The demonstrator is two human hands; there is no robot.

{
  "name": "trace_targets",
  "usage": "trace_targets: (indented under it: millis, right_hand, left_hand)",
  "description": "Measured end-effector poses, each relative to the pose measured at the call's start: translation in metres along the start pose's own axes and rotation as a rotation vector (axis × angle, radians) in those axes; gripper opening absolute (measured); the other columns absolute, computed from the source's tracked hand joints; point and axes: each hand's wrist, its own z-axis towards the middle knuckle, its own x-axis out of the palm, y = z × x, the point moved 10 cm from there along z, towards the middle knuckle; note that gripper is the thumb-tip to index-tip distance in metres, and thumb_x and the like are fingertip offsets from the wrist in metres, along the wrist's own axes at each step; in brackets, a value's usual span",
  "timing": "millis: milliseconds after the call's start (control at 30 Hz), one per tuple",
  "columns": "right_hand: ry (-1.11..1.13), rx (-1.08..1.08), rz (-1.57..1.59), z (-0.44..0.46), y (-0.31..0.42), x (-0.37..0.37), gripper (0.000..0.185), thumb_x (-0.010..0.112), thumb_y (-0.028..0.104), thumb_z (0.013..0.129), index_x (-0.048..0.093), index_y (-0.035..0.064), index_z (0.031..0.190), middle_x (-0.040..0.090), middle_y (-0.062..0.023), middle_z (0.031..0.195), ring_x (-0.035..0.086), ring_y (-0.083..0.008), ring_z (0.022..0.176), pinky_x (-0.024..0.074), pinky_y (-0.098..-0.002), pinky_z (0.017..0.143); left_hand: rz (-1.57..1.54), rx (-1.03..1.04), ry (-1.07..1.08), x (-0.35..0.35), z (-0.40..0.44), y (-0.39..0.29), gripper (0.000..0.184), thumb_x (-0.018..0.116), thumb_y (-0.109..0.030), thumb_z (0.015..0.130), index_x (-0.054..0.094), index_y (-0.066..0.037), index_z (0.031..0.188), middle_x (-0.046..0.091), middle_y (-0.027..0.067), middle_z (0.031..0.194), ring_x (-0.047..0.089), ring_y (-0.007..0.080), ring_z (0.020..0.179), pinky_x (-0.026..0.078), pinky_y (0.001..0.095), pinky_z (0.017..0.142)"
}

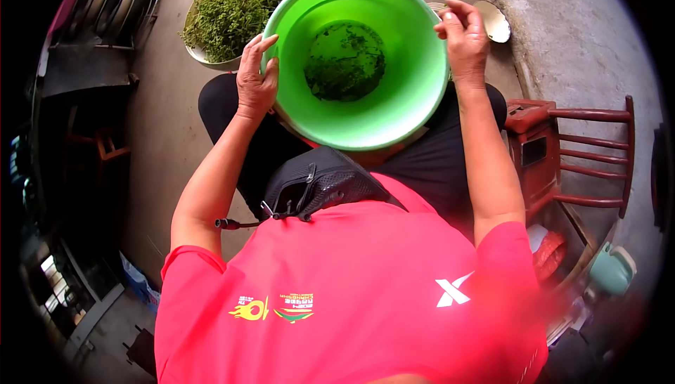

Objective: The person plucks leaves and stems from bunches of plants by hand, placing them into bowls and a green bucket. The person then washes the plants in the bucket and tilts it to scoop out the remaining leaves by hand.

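Note:
A large green basin (401, 68) rests over my knees, tilted a little, with dark green plant bits (344, 61) gathered at its bottom. My left hand (259, 78) is at the basin's left rim, its fingers apart along the outer edge. Beside the right rim, my right hand (464, 36) is raised with its fingers curled together; whatever they hold, if anything, is too small to name. Beyond my left hand, a pale bowl (195, 52) on the floor is heaped with green sprigs (232, 15).
A reddish wooden chair (594, 155) stands close on the right. Behind my right hand lies a small white dish (494, 22). A rack with pans (105, 4) is at the upper left. A teal container (612, 270) stands at the lower right.

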Motion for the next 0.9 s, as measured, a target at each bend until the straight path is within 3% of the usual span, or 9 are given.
trace_targets:
  millis: [133, 200, 300, 467, 567, 633, 733, 867, 900]
  right_hand:
    - [0.587, 0.09, -0.22, -0.041, -0.048, 0.115, 0.037, 0.065, 0.018, 0.08, 0.056, 0.0075, 0.115, 0.065, -0.0119, 0.097, 0.063, -0.0211, 0.092, 0.05, -0.034, 0.081]
    - [0.757, 0.106, -0.594, -0.062, -0.112, 0.146, 0.054, 0.069, 0.027, 0.077, 0.052, 0.0088, 0.125, 0.058, -0.0157, 0.116, 0.055, -0.0274, 0.109, 0.0443, -0.0388, 0.093]
    - [0.89, 0.178, -0.998, -0.091, -0.179, 0.167, 0.088, 0.077, 0.038, 0.067, 0.029, 0.029, 0.141, 0.02, -0.0126, 0.148, 0.033, -0.0382, 0.129, 0.0365, -0.0481, 0.101]
    - [0.777, -0.114, -0.994, -0.103, -0.23, 0.193, 0.079, 0.073, 0.035, 0.069, 0.034, 0.0353, 0.138, 0.031, -0.0121, 0.144, 0.038, -0.0375, 0.125, 0.0391, -0.0498, 0.098]
    - [0.872, 0.158, -1.085, -0.103, -0.219, 0.176, 0.059, 0.063, 0.031, 0.075, 0.046, 0.0276, 0.131, 0.043, -0.0121, 0.136, 0.047, -0.039, 0.117, 0.043, -0.0484, 0.092]
    - [0.818, 0.36, -0.781, -0.096, -0.259, 0.162, 0.046, 0.056, 0.026, 0.077, 0.055, 0.0202, 0.122, 0.051, -0.0118, 0.127, 0.052, -0.0407, 0.109, 0.0455, -0.0459, 0.089]
    - [0.808, 0.254, -0.867, -0.093, -0.241, 0.146, 0.042, 0.06, 0.032, 0.079, 0.057, 0.0116, 0.117, 0.06, -0.0197, 0.11, 0.058, -0.0362, 0.1, 0.0466, -0.0378, 0.084]
    - [0.798, 0.146, -0.976, -0.101, -0.262, 0.139, 0.054, 0.063, 0.034, 0.077, 0.05, 0.0166, 0.126, 0.053, -0.0195, 0.124, 0.053, -0.0371, 0.11, 0.0452, -0.0446, 0.087]
    - [0.813, 0.052, -1.125, -0.106, -0.226, 0.144, 0.064, 0.063, 0.038, 0.076, 0.04, 0.0196, 0.133, 0.042, -0.0196, 0.133, 0.046, -0.0391, 0.116, 0.0421, -0.0522, 0.089]
  left_hand:
    - [-0.022, 0.033, 0.018, 0.0, 0.001, -0.012, 0.045, 0.057, 0.005, 0.073, 0.058, -0.011, 0.115, 0.055, 0.0168, 0.117, 0.053, 0.0316, 0.112, 0.044, 0.0361, 0.093]
    - [-0.047, 0.025, 0.022, 0.0, 0.003, -0.019, 0.044, 0.058, 0.004, 0.073, 0.058, -0.011, 0.114, 0.055, 0.0163, 0.117, 0.054, 0.0314, 0.11, 0.044, 0.0354, 0.092]
    - [-0.037, 0.037, 0.025, 0.0, 0.004, -0.026, 0.044, 0.057, 0.004, 0.073, 0.058, -0.011, 0.114, 0.055, 0.0162, 0.116, 0.054, 0.031, 0.11, 0.045, 0.0353, 0.091]
    - [-0.016, 0.089, 0.031, 0.005, 0.005, -0.042, 0.046, 0.058, 0.004, 0.07, 0.057, -0.012, 0.114, 0.055, 0.0147, 0.116, 0.056, 0.0326, 0.106, 0.049, 0.0367, 0.085]
    - [-0.028, 0.097, 0.055, 0.011, 0.007, -0.051, 0.048, 0.057, 0.004, 0.07, 0.056, -0.013, 0.115, 0.055, 0.0153, 0.116, 0.058, 0.0333, 0.102, 0.05, 0.0373, 0.082]
    - [-0.027, 0.103, 0.042, 0.011, 0.01, -0.051, 0.047, 0.057, 0.004, 0.07, 0.056, -0.013, 0.114, 0.055, 0.0154, 0.116, 0.058, 0.0333, 0.102, 0.05, 0.0376, 0.082]
    - [-0.033, 0.119, 0.025, 0.013, 0.015, -0.053, 0.047, 0.056, 0.003, 0.07, 0.057, -0.014, 0.114, 0.055, 0.0155, 0.116, 0.059, 0.0333, 0.1, 0.05, 0.0379, 0.081]
    - [-0.046, 0.068, 0.067, 0.025, 0.018, -0.062, 0.045, 0.057, 0.006, 0.071, 0.057, -0.009, 0.114, 0.056, 0.0156, 0.115, 0.056, 0.0311, 0.108, 0.046, 0.0353, 0.089]
    - [-0.028, 0.111, 0.02, 0.024, 0.019, -0.064, 0.045, 0.056, 0.001, 0.07, 0.057, -0.015, 0.112, 0.056, 0.0153, 0.115, 0.06, 0.0328, 0.097, 0.051, 0.037, 0.079]
